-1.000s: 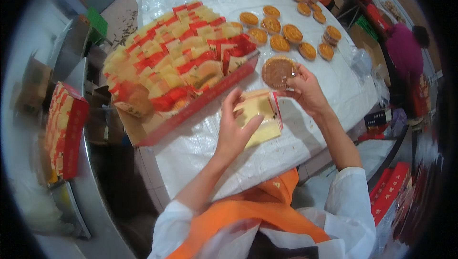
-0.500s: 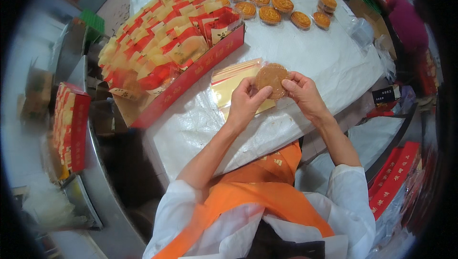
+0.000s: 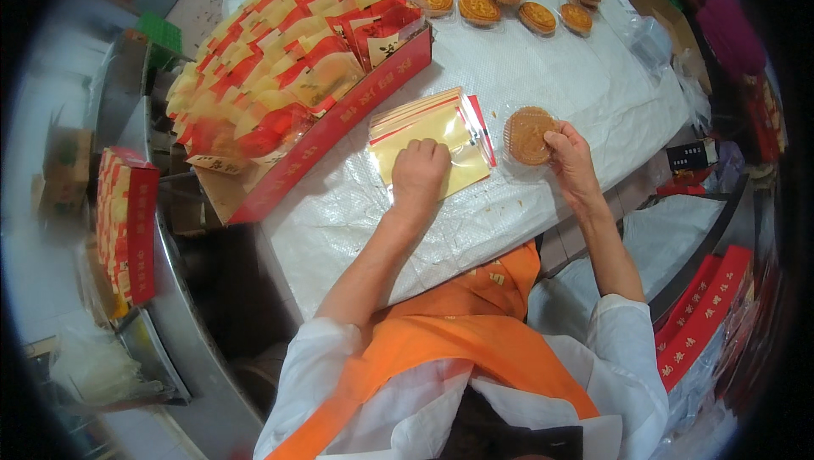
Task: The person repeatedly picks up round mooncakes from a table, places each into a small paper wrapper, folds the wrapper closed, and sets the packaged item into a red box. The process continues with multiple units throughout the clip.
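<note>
My right hand (image 3: 572,155) pinches the near right edge of a round brown mooncake (image 3: 527,136) in a clear plastic tray, held over the white-covered table with its plain side up. My left hand (image 3: 420,173) rests on a stack of gold and red packaging bags (image 3: 458,155) with clear parts. Its fingers are curled down against the top bag, and the fingertips are hidden, so what they grip cannot be made out. The bags lie fanned, their red edges showing at the far end.
A red box (image 3: 339,125) packed with filled red and gold bags stands at left. Several golden mooncakes (image 3: 479,9) in clear trays sit at the far side of the white-covered table (image 3: 610,87). Another filled red box (image 3: 127,223) is farther left; red cartons (image 3: 704,316) lie at lower right.
My left hand has let go of the mooncake and moved left and down onto the bags. The right hand has carried the mooncake to the right, off the stack.
</note>
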Motion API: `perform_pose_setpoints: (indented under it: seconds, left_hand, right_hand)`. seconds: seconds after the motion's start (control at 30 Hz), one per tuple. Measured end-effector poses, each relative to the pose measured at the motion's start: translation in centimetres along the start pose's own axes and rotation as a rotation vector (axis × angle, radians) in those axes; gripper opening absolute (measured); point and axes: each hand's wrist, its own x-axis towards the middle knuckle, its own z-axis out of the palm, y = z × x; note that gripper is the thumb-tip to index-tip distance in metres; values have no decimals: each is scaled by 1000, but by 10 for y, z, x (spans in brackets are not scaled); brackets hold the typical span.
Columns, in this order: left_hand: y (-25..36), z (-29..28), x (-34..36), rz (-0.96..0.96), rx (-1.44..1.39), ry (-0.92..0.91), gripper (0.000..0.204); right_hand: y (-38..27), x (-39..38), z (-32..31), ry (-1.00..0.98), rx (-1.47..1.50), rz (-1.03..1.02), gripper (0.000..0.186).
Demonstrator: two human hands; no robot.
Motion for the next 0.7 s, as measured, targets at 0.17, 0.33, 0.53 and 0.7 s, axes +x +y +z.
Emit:
perform_pose_setpoints:
  seconds: [0.17, 0.33, 0.53, 0.7]
  left_hand:
    - [-1, 6, -5, -20, -83, 117, 16]
    - [1, 2, -9, -26, -195, 136, 16]
    - [-1, -3, -9, -21, -233, 142, 16]
    - [-1, -4, -9, 8, -265, 170, 16]
  right_hand:
    - [-5, -1, 14, -13, 42, 12, 20]
    - [-5, 9, 32, -34, 114, 7, 20]
    - [7, 23, 33, -192, -210, 168, 16]
    - [0, 19, 32, -192, -252, 116, 20]
